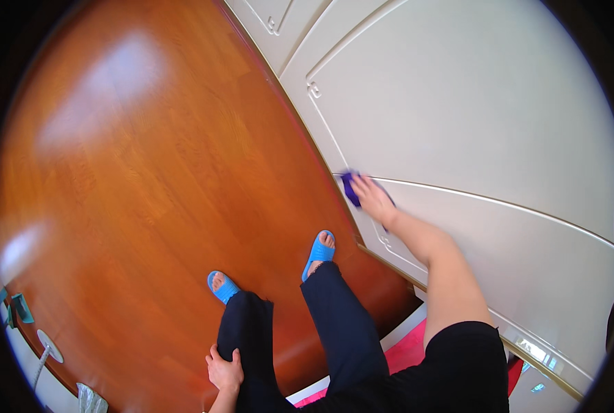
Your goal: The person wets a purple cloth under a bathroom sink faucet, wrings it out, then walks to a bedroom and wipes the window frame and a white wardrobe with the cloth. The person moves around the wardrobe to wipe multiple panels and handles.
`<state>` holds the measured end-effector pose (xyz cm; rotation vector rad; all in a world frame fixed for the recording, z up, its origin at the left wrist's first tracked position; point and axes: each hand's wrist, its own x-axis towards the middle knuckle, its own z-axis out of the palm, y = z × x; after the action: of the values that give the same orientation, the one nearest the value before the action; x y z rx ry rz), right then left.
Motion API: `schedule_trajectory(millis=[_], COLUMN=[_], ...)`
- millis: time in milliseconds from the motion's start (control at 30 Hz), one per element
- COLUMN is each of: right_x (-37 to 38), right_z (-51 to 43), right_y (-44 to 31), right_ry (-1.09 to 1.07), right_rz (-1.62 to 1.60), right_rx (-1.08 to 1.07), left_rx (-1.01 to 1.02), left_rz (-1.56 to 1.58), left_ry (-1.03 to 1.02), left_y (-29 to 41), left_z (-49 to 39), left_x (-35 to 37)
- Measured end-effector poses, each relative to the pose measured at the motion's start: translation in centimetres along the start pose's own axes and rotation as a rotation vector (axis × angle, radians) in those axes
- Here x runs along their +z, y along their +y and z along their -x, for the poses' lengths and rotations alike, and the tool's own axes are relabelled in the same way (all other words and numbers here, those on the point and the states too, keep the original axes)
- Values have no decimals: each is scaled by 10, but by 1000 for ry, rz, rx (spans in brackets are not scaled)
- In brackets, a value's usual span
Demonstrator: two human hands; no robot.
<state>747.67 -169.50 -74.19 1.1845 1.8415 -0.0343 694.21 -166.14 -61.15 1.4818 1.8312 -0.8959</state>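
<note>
My right hand (371, 199) presses a purple cloth (350, 190) flat against the lower part of a white panelled door (467, 113), near its edge by the floor. The hand is slightly blurred, and part of the cloth is hidden under it. A raised moulding line runs across the door beside the fingers. My left hand (225, 369) rests on the left leg of my dark trousers (245, 330), with no object seen in it.
Wooden flooring (173, 180) spreads to the left of the door. My feet wear blue slippers (321, 253). At lower left are a stand with a round base (50, 346), green objects (22, 308) and a clear plastic wrapper (90, 398). Pink material (407, 348) lies behind my legs.
</note>
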Motion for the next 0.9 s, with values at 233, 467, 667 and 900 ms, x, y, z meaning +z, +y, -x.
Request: schedule_trajectory(millis=[233, 467, 667, 900], right_x=[-46, -11, 67, 107], right_z=[-217, -280, -211, 17], right_y=[107, 77, -38, -156], right_ry=[236, -64, -300, -587], right_rz=[-70, -58, 27, -219], right_rx=[345, 220, -75, -505], left_rx=[-5, 53, 58, -18], left_rz=[75, 116, 109, 59], left_ry=[133, 238, 231, 114], left_y=[-1, 11, 21, 26], left_z=[5, -4, -9, -9], left_x=[5, 0, -4, -19])
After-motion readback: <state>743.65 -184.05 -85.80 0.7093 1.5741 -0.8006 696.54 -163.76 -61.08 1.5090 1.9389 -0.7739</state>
